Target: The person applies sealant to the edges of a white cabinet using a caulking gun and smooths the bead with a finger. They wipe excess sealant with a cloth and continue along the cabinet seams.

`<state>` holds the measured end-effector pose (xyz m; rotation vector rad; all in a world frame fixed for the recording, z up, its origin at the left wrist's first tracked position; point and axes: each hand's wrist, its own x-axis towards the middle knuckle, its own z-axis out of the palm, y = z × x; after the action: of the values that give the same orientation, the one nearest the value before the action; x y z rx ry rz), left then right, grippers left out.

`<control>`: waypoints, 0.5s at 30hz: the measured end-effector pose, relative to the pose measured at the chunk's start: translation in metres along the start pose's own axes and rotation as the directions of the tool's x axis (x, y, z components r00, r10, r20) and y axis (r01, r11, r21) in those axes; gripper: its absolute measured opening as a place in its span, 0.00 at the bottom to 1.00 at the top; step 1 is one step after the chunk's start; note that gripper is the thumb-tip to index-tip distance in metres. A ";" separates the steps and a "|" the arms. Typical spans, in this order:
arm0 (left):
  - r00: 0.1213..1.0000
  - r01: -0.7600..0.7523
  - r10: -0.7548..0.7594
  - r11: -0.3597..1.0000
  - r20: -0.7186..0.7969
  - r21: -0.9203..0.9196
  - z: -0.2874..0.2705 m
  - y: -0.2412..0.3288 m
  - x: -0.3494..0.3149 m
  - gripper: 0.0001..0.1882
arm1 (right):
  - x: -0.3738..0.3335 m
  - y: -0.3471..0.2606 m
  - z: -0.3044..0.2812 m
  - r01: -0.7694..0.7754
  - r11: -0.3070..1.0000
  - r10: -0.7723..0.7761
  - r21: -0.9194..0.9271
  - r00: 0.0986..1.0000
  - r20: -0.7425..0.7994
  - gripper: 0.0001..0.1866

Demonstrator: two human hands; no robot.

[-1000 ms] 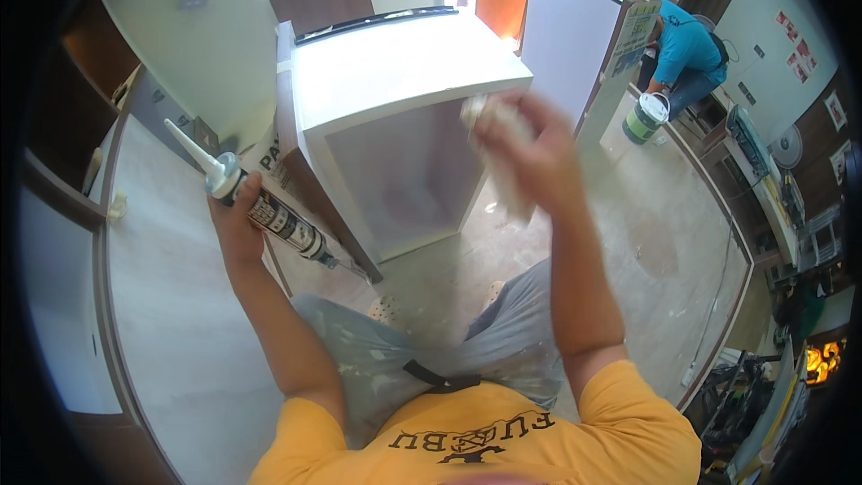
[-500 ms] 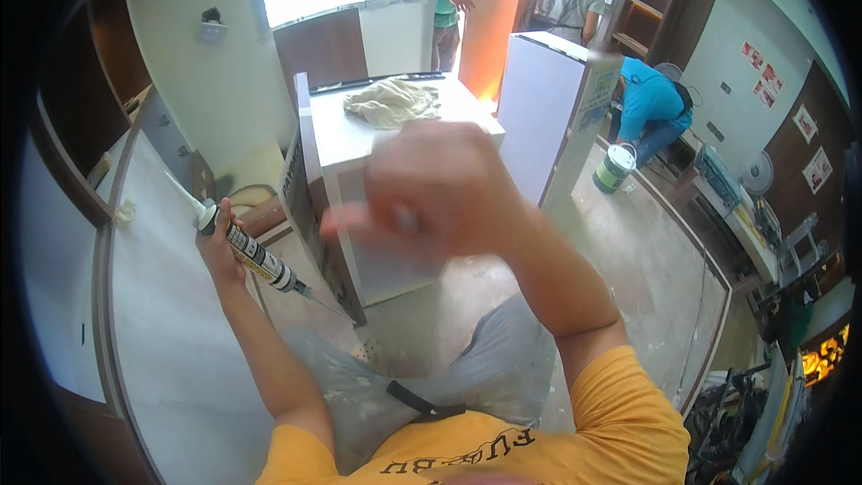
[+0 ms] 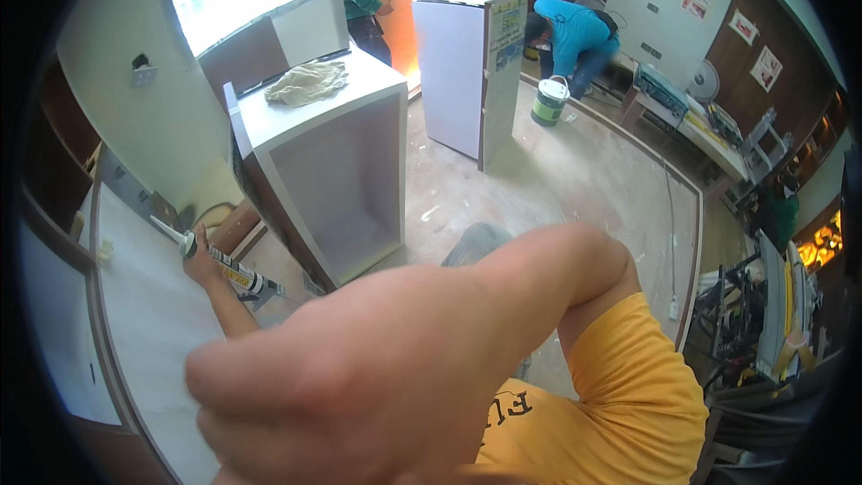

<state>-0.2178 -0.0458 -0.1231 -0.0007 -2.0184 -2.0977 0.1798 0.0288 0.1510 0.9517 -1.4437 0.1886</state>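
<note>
My left hand (image 3: 203, 262) is wrapped around a caulking gun (image 3: 241, 275) with a sealant cartridge in it. The white nozzle (image 3: 166, 228) points up and to the left, above a white panel surface (image 3: 153, 305). Very close to the camera, my right hand (image 3: 350, 377) fills the lower middle with its fingers curled in. Whatever it may hold is hidden, and it covers part of my left forearm. Ahead stands an open-fronted white cabinet (image 3: 350, 189), with a crumpled pale cloth (image 3: 307, 83) on top.
A tall white cabinet (image 3: 449, 76) stands farther back, beside a green-and-white bucket (image 3: 549, 103). A person in blue (image 3: 579, 29) bends over behind it; other people stand near the window. A bench (image 3: 691, 117) with tools and a fan (image 3: 703, 79) line the right side.
My right hand has come down and nearer to the camera. The view has turned to the right. My left hand keeps hold of the caulking gun.
</note>
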 end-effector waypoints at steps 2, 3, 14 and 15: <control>0.997 -0.007 0.016 0.991 0.073 -0.131 -0.002 -0.008 0.005 0.14 | 0.000 0.000 -0.009 0.172 0.969 -0.152 -0.176 0.981 0.125 0.18; 0.996 -0.039 0.051 0.989 0.074 -0.144 -0.006 -0.011 0.007 0.14 | 0.000 0.004 -0.010 0.241 0.947 -0.211 -0.213 0.965 0.153 0.18; 0.900 -0.304 0.363 0.919 0.241 -0.250 -0.041 0.151 -0.057 0.20 | -0.113 0.033 -0.086 -0.896 0.421 0.842 -0.140 0.329 0.428 0.09; 0.885 -0.319 0.392 0.904 0.253 -0.284 -0.046 0.170 -0.063 0.20 | -0.136 0.038 -0.072 -0.922 0.363 0.783 -0.133 0.224 0.580 0.10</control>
<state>-0.1207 -0.0847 0.0326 -0.7262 -1.7272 -2.1703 0.1849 0.1569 0.0574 0.2077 -2.4835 1.0375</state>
